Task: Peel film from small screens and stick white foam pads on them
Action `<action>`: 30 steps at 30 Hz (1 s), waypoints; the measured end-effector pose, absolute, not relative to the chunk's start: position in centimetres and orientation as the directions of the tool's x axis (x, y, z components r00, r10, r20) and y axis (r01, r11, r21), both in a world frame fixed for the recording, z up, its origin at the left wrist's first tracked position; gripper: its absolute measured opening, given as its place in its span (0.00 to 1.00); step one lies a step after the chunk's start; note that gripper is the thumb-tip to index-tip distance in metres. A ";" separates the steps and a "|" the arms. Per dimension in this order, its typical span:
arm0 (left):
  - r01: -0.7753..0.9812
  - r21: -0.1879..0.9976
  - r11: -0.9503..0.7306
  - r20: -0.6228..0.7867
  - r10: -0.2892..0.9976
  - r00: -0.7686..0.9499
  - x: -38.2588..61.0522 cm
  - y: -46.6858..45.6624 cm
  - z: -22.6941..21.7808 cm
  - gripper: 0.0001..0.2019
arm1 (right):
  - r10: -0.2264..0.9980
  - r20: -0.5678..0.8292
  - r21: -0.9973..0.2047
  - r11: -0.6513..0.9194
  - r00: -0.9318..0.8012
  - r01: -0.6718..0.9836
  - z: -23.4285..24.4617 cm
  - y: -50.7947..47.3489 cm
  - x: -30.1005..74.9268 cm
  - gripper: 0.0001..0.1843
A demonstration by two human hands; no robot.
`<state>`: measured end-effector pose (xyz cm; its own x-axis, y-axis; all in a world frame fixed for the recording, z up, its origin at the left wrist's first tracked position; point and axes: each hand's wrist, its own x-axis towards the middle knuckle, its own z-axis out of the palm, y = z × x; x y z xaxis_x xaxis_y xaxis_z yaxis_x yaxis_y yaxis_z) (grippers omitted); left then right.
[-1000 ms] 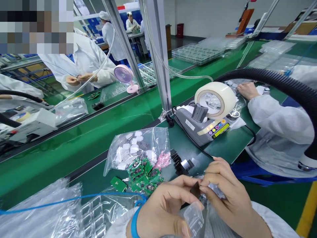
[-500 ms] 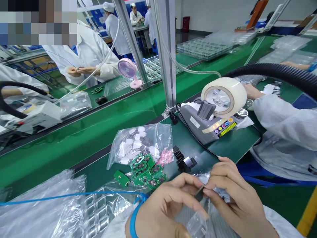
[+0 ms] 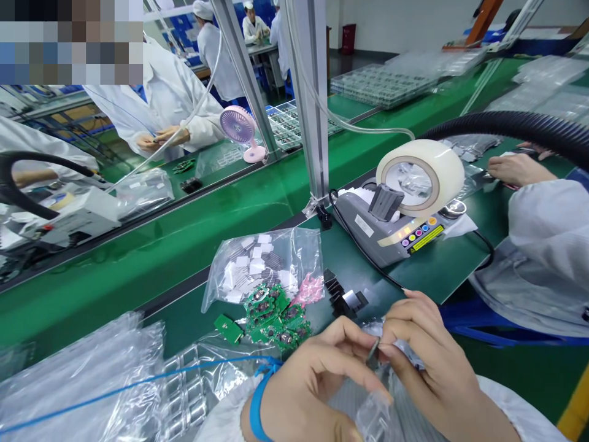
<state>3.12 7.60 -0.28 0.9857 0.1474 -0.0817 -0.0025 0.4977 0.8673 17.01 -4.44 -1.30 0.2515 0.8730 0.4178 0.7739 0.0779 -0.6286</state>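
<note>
Close in front of me, my left hand [image 3: 308, 387], with a blue band [image 3: 258, 405] around its wrist, pinches a small thin dark piece [image 3: 373, 353]. My right hand [image 3: 426, 350] has its thumb and forefinger closed at the upper end of that same piece. What the piece is, I cannot make out. Under my left fingers is a crumpled clear plastic bit [image 3: 377, 417], partly cut off by the frame. Beyond my left hand lies a heap of green circuit boards [image 3: 276, 316]. Black pieces [image 3: 343, 294] lie just past my fingertips.
Behind the boards is a clear bag [image 3: 257, 264] of white-tabbed parts, beside pink bits [image 3: 310, 288]. A tape roll [image 3: 453, 178] stands on a grey device [image 3: 368, 227]. Plastic trays [image 3: 184, 380] lie at left. A co-worker's hand [image 3: 518, 169] is at right; a metal post [image 3: 313, 110] rises behind.
The dark piece is now turned more upright between my fingers; both hands stay close together. At right, the co-worker's hand has moved away from the tape roll, to the right.
</note>
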 end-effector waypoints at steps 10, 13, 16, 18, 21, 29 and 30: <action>-0.013 0.723 0.691 -0.195 0.222 0.955 3.5 7.4 -1.5 0.19 | 0.899 0.404 -0.590 0.117 0.167 0.799 -1.0 -4.5 17.0 0.07; -0.059 0.617 0.785 -0.273 0.284 0.919 3.1 8.0 -1.7 0.18 | 0.942 0.318 -0.708 0.161 0.106 0.688 -0.5 -5.3 17.4 0.08; -0.125 0.568 0.813 -0.280 0.334 0.900 2.7 8.5 -1.7 0.18 | 0.954 0.252 -0.820 0.119 0.165 0.560 -1.3 -5.9 18.1 0.10; -0.125 0.570 0.812 -0.268 0.327 0.906 2.7 8.6 -1.6 0.18 | 0.930 0.242 -0.832 0.052 0.276 0.552 -2.2 -5.8 18.3 0.08; -0.084 0.587 0.805 -0.262 0.287 0.922 3.0 8.1 -1.4 0.18 | 0.861 0.357 -0.765 0.046 0.363 0.643 -2.9 -5.3 18.1 0.02; -0.085 0.715 0.694 -0.217 0.337 0.916 3.6 6.8 -0.8 0.18 | 0.794 0.577 -0.435 0.104 0.188 0.895 -2.1 -3.5 17.3 0.16; -0.089 0.709 0.700 -0.230 0.348 0.909 3.6 6.8 -0.7 0.18 | 0.793 0.587 -0.403 0.113 0.162 0.908 -2.2 -3.4 17.3 0.16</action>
